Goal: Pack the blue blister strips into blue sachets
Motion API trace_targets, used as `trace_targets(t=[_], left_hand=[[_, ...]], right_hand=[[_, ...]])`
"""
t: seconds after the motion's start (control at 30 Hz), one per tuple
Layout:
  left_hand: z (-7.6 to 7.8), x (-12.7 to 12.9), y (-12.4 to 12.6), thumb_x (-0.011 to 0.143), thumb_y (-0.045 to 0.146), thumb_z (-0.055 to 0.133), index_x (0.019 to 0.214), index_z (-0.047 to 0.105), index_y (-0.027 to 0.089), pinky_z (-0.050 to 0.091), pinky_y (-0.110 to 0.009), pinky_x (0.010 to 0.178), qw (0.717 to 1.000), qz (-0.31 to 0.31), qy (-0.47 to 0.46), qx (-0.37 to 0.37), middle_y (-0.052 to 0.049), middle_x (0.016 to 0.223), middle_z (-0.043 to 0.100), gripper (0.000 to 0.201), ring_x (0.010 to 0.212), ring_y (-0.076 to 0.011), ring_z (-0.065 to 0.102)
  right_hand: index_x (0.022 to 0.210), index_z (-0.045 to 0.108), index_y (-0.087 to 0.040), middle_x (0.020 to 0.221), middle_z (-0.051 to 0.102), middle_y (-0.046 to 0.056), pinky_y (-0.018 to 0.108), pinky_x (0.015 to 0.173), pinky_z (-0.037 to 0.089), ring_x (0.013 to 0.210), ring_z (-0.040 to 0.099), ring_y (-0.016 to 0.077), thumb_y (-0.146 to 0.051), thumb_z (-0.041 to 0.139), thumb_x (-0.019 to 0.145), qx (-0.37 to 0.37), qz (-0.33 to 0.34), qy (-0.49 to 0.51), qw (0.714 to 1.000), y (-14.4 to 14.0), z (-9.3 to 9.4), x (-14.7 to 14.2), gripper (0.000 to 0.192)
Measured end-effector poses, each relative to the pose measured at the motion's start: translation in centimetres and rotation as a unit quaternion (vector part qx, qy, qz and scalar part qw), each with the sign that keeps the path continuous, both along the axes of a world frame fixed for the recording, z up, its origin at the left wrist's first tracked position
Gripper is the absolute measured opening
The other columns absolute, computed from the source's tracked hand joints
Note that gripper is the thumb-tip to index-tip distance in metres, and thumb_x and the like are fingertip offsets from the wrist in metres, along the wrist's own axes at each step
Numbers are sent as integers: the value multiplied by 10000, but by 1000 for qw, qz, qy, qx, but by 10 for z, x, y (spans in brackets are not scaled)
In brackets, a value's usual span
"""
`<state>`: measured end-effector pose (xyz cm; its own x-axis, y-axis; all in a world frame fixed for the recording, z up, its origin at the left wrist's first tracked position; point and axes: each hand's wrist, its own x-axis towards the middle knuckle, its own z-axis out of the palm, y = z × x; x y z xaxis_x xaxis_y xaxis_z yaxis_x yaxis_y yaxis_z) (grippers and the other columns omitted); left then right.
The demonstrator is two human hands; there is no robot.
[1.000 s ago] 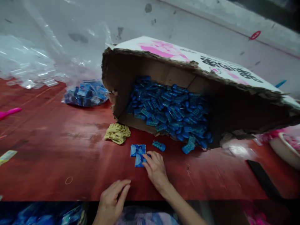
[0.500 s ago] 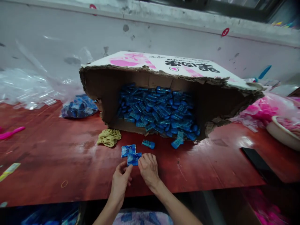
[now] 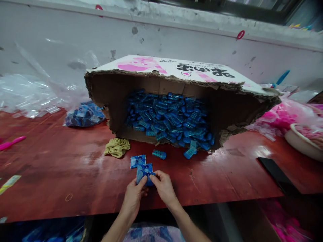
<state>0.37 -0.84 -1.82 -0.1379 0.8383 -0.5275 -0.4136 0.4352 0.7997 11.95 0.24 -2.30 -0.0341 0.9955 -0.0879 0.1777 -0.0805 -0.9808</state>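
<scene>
Between my hands is a blue printed card, pinched at its left by my left hand and at its right by my right hand. Both thumbs lie on its upper face. Just beyond it, another blue card rests on the table, partly covered by the held one. A further blue card lies behind that, their corners overlapping. Close by, one blue capsule-shaped piece with pale dots sits on the red table. Which fingers grip underneath is hidden.
A torn cardboard box on its side holds many blue pieces, one at its lip. Left are a yellow cloth and a bag of blue cards. Right are a black phone and a pale bowl.
My right hand has drawn back toward me and turned. A blue card is now held between both hands, in front of the two on the table.
</scene>
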Motion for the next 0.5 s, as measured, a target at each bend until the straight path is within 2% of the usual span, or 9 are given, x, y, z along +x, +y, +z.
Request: trace_targets(t=[0.1, 0.2, 0.3, 0.37, 0.43, 0.5], left_hand=[[-9, 1, 1, 509, 354, 737, 632, 620, 109, 343, -200, 367, 996, 6, 84, 26, 20, 432, 557, 298, 368, -80, 456], [-13, 8, 1, 504, 361, 736, 615, 615, 115, 353, -207, 371, 998, 31, 50, 29, 16, 465, 575, 295, 381, -83, 468], [-8, 14, 2, 481, 357, 750, 596, 606, 120, 357, -210, 368, 999, 46, -4, 18, 22, 455, 566, 301, 375, -83, 468], [-1, 13, 2, 475, 365, 755, 613, 611, 118, 362, -211, 367, 999, 20, -38, 7, 10, 474, 583, 318, 385, -91, 490], [5, 8, 3, 484, 367, 755, 654, 619, 115, 360, -209, 363, 997, -32, -70, -7, -13, 527, 617, 334, 400, -99, 516], [8, 2, 4, 484, 363, 759, 667, 614, 116, 339, -200, 346, 995, -66, -77, -19, -20, 551, 630, 340, 388, -94, 515]], right_hand=[[652, 559, -163, 565, 518, -39, 206, 533, 381, 544, 469, 109, -290, 487, 789, 3, -16, -15, 1000, -2, -3, -1, 200], [634, 508, -180, 562, 492, -46, 201, 524, 364, 539, 450, 105, -313, 458, 807, 14, -27, -33, 999, -6, -2, -5, 223], [641, 450, -198, 562, 482, -49, 196, 490, 353, 521, 451, 104, -337, 403, 836, 16, -26, -29, 999, -7, 0, -6, 244], [641, 436, -202, 553, 463, -55, 193, 479, 343, 513, 444, 101, -342, 389, 845, 18, -20, -34, 999, -5, 3, -3, 252], [616, 441, -197, 534, 429, -63, 190, 479, 328, 509, 426, 96, -344, 406, 845, 27, -7, -63, 998, -3, 8, 2, 275], [576, 455, -188, 516, 407, -65, 189, 480, 315, 509, 419, 93, -352, 418, 849, 41, 28, -104, 993, 0, 16, 9, 320]])
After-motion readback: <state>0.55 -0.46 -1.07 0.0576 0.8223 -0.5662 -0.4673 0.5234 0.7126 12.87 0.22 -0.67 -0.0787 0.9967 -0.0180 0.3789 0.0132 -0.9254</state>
